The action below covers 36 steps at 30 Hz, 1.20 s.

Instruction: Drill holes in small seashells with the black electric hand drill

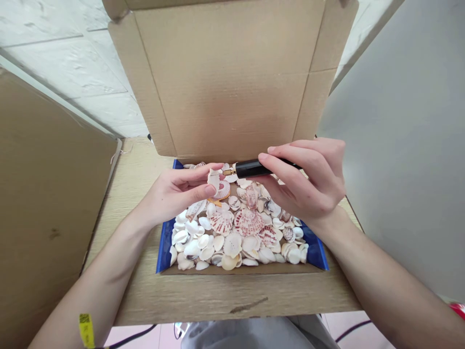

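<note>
Filling the open box point(240, 271), white and red-striped shells point(232, 245) are held between blue walls point(319, 249); its brown lid point(232, 77) is raised at the far side. Above their far part, a pale shell point(213, 180) is pinched by the left hand point(176, 191), and a black tool point(250, 168), brass-coloured tip point(228, 172) pointed left, is gripped by the right hand point(310, 179).

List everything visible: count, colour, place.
Held shell: one, whitish, central
Tool: one, black, central
Shells: many, mostly white, in box
Box: one, brown-blue, tabletop
Lid: one, brown, rear
Table: one, tan, beneath
Wall: one, white, background
Board: one, brown, left
Panel: one, grey, right
Cables: several, black, bottom
Tag: one, yellow, lower left
Cloth: one, grey, bottom
Floor: one, pinkish, bottom
Unclear item: one, red, right
Left hand: one, bare, gripping shell
Right hand: one, bare, gripping tool
</note>
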### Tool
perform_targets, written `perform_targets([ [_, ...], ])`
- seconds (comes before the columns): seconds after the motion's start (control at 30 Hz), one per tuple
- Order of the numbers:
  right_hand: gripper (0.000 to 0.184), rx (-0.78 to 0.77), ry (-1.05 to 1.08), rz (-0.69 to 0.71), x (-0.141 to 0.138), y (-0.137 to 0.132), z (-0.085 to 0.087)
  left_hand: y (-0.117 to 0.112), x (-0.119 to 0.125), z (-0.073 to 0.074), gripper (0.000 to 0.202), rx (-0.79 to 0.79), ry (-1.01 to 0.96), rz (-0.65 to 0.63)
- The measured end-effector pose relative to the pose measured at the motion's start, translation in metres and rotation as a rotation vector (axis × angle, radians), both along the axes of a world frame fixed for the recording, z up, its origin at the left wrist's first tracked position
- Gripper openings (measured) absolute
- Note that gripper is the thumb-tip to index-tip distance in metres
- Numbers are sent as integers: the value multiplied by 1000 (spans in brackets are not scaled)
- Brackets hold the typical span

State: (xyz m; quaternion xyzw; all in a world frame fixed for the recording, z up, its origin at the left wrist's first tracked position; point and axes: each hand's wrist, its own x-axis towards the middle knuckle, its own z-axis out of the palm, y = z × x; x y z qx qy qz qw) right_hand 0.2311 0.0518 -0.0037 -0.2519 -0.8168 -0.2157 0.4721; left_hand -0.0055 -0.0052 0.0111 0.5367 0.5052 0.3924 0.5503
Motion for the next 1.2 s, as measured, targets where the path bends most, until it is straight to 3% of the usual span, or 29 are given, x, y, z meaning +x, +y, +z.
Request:
perform_targets([
  [0.1, 23, 14, -7, 6, -1, 1, 2, 0, 2, 1, 42, -5, 21, 23],
  [0.37, 30, -118, -124, 48, 0, 3, 0, 1, -1, -3, 37, 65, 84, 84],
  [0.57, 33, -223, -227, 45, -2, 2, -3, 1, 3, -1, 35, 75, 38, 35],
  [0.77, 39, -320, -351, 89, -5, -2, 0, 2, 2, -4, 40, 133, 164, 6],
  [1.07, 38, -353, -338, 83, -5, -2, 0, 1, 2, 0, 36, 60, 51, 47],
  [1.2, 38, -348, -344, 95, -4, -2, -1, 1, 2, -4, 48, 33, -55, 43],
])
